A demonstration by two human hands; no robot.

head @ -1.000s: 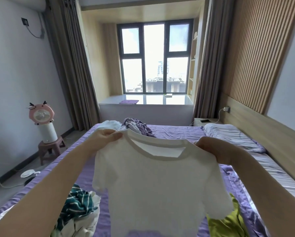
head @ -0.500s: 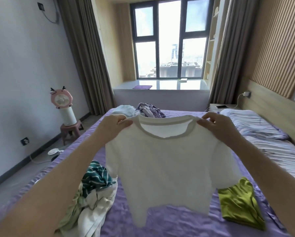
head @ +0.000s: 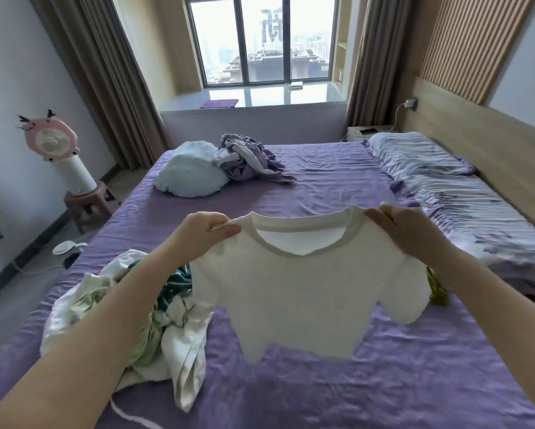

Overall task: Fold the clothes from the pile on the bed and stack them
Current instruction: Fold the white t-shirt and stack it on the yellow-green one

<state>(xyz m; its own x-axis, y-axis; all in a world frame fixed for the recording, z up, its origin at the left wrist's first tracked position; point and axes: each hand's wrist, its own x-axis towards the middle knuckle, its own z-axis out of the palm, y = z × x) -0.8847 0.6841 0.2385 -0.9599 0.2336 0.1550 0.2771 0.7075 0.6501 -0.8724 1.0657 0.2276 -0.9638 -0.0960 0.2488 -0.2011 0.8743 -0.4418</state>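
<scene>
**White tee held up over the bed**

The purple bed point(head: 337, 187) sprawls below, the unfolded pile point(head: 154, 311) at the left. The white T-shirt point(head: 303, 292) hangs above the sheet, the left hand point(head: 204, 232) and right hand point(head: 408, 230) each pinching a shoulder. Best lower it flat, shoulders level, and smooth the wrinkles before folding the sleeves.

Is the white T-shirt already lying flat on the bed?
No, the white T-shirt hangs in the air above the purple bed, pinched at its shoulders by the left hand and the right hand.
</scene>
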